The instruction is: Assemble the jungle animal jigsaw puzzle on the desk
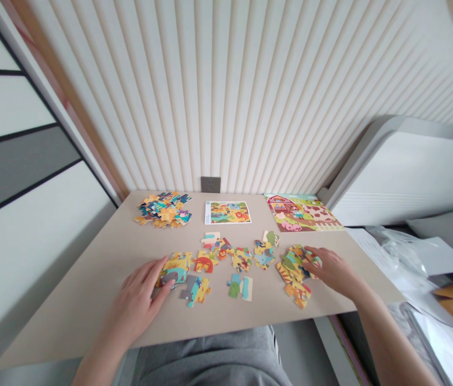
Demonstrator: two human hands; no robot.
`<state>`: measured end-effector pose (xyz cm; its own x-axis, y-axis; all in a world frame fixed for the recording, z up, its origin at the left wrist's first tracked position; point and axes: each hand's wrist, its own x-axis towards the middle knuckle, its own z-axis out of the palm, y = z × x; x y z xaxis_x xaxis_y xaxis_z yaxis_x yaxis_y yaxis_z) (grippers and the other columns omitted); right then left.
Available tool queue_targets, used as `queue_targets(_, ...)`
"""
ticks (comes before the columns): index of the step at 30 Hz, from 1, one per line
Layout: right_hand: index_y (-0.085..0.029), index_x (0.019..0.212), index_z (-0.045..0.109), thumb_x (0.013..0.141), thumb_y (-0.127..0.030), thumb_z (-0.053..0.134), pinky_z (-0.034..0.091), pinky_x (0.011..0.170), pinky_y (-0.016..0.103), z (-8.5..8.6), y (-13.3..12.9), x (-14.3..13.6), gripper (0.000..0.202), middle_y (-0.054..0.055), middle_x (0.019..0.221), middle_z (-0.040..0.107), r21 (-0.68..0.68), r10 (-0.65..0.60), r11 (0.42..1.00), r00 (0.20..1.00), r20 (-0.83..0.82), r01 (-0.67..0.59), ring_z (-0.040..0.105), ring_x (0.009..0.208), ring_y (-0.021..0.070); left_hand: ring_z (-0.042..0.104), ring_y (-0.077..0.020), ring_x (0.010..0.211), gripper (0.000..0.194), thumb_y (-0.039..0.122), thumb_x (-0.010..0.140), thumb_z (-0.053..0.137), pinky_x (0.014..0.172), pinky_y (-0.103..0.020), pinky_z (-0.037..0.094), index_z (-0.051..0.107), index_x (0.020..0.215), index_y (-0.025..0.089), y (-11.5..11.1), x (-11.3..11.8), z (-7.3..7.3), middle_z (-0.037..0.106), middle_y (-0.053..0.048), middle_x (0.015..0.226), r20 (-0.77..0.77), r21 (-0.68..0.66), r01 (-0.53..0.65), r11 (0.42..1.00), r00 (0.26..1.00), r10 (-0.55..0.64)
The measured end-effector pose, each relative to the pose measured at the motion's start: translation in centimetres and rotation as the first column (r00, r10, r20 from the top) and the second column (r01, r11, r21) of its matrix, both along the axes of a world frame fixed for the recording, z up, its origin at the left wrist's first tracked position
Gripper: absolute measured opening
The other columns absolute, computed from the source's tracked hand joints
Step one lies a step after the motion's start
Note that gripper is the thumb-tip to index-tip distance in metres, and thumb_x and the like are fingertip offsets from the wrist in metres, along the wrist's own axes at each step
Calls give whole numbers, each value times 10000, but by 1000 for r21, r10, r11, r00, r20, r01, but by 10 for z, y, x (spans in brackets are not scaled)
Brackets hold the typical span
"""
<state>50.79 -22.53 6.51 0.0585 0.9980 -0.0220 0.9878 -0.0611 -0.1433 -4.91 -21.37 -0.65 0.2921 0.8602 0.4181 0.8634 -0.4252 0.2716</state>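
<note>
My left hand (141,289) curls its fingers and thumb around a small stack of jigsaw puzzle pieces (176,266), yellow, teal and grey. Just beside it lies a grey and yellow piece (197,289). On the right, my right hand (331,268) rests at a loose pile of puzzle pieces (296,262), its fingertips pinching a puzzle piece (317,261) at the pile's edge. Between my hands spread several more pieces, among them a red lion piece (203,263), an elephant piece (264,256) and a green and teal pair (239,287).
A heap of puzzle pieces (164,210) lies at the back left of the table (101,284). A picture card (228,213) stands mid-back, with a farm puzzle (302,213) to its right. The ribbed wall (226,107) bounds the table. Papers and a plastic bag (399,252) lie at right.
</note>
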Motion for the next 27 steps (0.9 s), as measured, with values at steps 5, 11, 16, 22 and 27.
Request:
queue_targets(5, -229, 1408, 626, 943, -496, 578, 465, 1075, 486, 3, 25, -26, 539, 144, 1374, 666, 101, 96, 991, 994, -42, -92, 635, 1246, 345, 597, -330, 1274, 578, 524, 1024, 494, 1063, -492, 492, 433, 1532, 254, 0, 0, -1, 631, -125, 1389, 21, 19, 5, 1000, 1000, -6)
queue_targets(11, -219, 1481, 559, 943, -332, 551, 400, 1172, 477, -10, 69, -59, 550, 119, 1507, 583, 136, 222, 969, 968, -113, -206, 527, 1405, 309, 591, -322, 1274, 583, 507, 1034, 488, 1075, -498, 481, 395, 1551, 253, 1, -2, -3, 619, -133, 1395, 3, 8, 5, 1000, 1000, -5)
queue_targets(16, -253, 1440, 595, 918, -307, 594, 418, 1157, 467, -18, 84, -60, 525, 114, 1472, 617, 106, 245, 967, 960, -136, -232, 573, 1365, 306, 578, -316, 1293, 572, 494, 1041, 483, 1085, -492, 476, 389, 1549, 249, -1, -1, -1, 601, -132, 1420, 0, -4, -7, 1000, 1000, 7)
queue_targets(22, -264, 1428, 603, 897, -343, 627, 431, 1141, 486, -17, 81, -52, 537, 111, 1480, 611, 94, 232, 971, 960, -155, -219, 576, 1362, 318, 591, -321, 1284, 567, 485, 1035, 495, 1081, -500, 483, 399, 1543, 255, -1, 2, 2, 608, -136, 1411, -1, -4, -3, 1000, 1000, 3)
queue_targets(27, -227, 1444, 594, 873, -342, 645, 405, 1165, 493, -17, 78, -50, 585, 139, 1520, 567, 86, 224, 973, 960, -168, -212, 534, 1405, 324, 584, -322, 1297, 517, 460, 1036, 496, 1103, -509, 473, 465, 1507, 250, 5, 4, 16, 609, -133, 1411, -41, 56, 22, 998, 999, -20)
